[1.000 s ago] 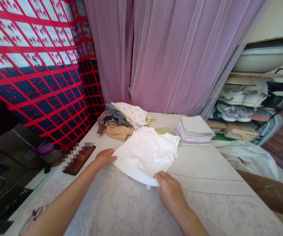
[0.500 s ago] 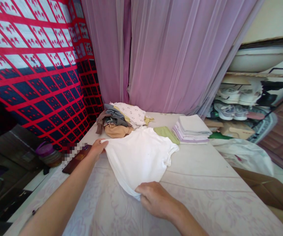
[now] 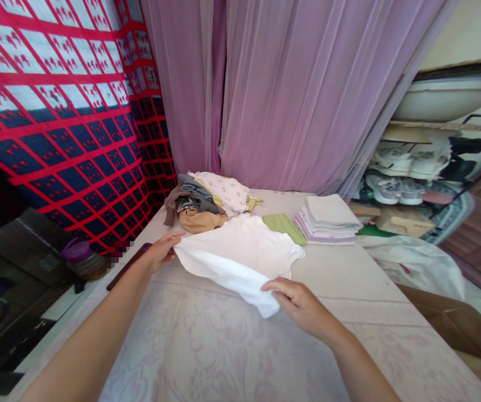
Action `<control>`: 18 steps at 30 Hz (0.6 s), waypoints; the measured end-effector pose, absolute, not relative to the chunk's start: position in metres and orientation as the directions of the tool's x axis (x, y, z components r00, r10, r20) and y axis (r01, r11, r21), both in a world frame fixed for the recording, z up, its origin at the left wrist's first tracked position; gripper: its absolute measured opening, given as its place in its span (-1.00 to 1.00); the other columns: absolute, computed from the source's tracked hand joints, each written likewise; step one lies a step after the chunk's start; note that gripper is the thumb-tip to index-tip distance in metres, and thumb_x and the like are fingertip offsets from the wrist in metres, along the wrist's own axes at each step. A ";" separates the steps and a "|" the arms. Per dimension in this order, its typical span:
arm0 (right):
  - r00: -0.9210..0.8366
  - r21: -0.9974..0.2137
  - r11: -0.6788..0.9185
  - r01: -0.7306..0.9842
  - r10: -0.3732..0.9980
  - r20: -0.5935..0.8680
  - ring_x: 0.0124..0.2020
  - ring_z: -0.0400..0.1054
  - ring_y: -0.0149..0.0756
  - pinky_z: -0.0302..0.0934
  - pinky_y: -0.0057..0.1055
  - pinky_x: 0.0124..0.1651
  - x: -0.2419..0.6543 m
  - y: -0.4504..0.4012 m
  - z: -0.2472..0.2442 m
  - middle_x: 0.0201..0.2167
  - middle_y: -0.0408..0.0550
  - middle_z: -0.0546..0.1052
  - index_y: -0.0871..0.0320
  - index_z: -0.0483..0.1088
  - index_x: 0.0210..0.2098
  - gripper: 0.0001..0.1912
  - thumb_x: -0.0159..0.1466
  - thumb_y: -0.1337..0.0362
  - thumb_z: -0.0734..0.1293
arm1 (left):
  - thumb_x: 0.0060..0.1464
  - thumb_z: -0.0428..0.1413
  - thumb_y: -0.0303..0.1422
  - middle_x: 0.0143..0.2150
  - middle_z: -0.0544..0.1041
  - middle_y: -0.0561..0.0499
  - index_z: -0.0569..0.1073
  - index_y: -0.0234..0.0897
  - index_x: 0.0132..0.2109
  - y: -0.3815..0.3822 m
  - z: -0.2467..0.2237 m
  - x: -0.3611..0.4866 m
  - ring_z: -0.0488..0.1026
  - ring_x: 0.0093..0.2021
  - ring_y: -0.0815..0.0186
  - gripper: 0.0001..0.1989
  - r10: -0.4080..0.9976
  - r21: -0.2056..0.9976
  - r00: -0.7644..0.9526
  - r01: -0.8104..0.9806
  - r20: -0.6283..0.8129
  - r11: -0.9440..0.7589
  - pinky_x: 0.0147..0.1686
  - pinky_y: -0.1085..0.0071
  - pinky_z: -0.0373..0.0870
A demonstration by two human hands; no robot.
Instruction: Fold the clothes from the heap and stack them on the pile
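Note:
A white shirt (image 3: 240,245) is spread over the bed, its near edge lifted and partly folded over. My left hand (image 3: 164,251) pinches the shirt's left corner. Fingers of my right hand (image 3: 293,298) are closed on the near edge at the right, where a flap of cloth hangs below them. Beyond the shirt lies a heap of clothes (image 3: 198,204) in grey, tan and patterned cloth. Folded green cloth (image 3: 282,226) rests just behind the shirt's right shoulder, beside a neat stack of white and lilac folded cloths (image 3: 328,218).
The bed (image 3: 224,357) has a pale floral sheet. A dark flat object (image 3: 127,268) lies at its left edge, near a purple-lidded jar (image 3: 79,257). Purple curtains (image 3: 299,95) hang behind. On the right are a shoe rack (image 3: 412,167) and a cardboard box (image 3: 453,324).
My right hand has moved up and to the right with the shirt's near edge, which now folds over and hangs. My left hand has shifted slightly left and up, still holding its corner.

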State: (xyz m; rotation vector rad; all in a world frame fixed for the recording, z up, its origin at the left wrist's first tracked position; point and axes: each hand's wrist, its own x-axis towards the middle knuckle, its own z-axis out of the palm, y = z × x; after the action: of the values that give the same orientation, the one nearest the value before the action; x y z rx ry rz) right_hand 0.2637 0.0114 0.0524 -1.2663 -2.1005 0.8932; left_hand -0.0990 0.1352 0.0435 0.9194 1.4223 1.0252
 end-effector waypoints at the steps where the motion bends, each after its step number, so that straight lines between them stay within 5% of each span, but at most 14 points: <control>1: -0.373 -0.745 0.335 0.577 0.919 0.124 -0.09 0.40 -0.23 0.23 -0.36 -0.04 0.272 0.015 0.055 -0.10 0.03 0.53 0.14 0.45 -0.08 -0.65 0.25 0.25 0.13 | -0.04 0.21 -0.38 -0.43 0.46 0.10 0.48 -0.19 -0.08 0.137 0.050 -0.100 0.34 -0.60 0.50 -0.68 0.946 0.947 -0.037 -0.036 -0.321 0.320 -0.72 0.67 0.20; 6: -0.289 -0.667 0.343 0.661 0.937 0.196 -0.14 0.42 -0.21 0.26 -0.33 -0.08 0.296 0.030 0.074 -0.15 0.02 0.55 0.10 0.48 -0.15 -0.67 0.25 0.16 0.17 | -0.15 0.27 -0.39 -0.31 0.52 0.01 0.50 -0.24 -0.19 0.145 0.085 -0.097 0.46 -0.44 0.43 -0.72 0.945 0.950 0.144 -0.059 -0.295 0.305 -0.64 0.65 0.28; 11: -0.261 -0.626 0.344 0.700 0.939 0.224 -0.28 0.40 -0.25 0.25 -0.36 -0.20 0.307 0.035 0.104 -0.30 -0.03 0.55 0.12 0.45 -0.27 -0.72 0.26 0.13 0.17 | -0.29 0.30 -0.46 -0.31 0.54 0.02 0.49 -0.21 -0.10 0.152 0.107 -0.085 0.47 -0.32 0.37 -0.52 0.952 0.981 0.236 0.038 -0.195 0.192 -0.52 0.61 0.31; 18: -0.210 -0.575 0.371 0.729 0.921 0.328 -0.43 0.32 -0.33 0.22 -0.43 -0.37 0.341 0.056 0.148 -0.49 -0.15 0.43 0.10 0.35 -0.34 -0.71 0.24 0.04 0.15 | -0.22 0.26 -0.26 -0.47 0.47 0.09 0.54 -0.25 -0.31 0.165 0.124 -0.061 0.32 -0.53 0.45 -0.74 0.986 0.932 0.131 0.332 0.107 -0.145 -0.62 0.59 0.15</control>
State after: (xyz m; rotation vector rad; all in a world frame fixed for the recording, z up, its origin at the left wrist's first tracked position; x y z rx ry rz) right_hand 0.3410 0.0563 0.1476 -1.4207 -2.0055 0.3931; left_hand -0.0607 0.1653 0.1241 1.6110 1.3083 1.0341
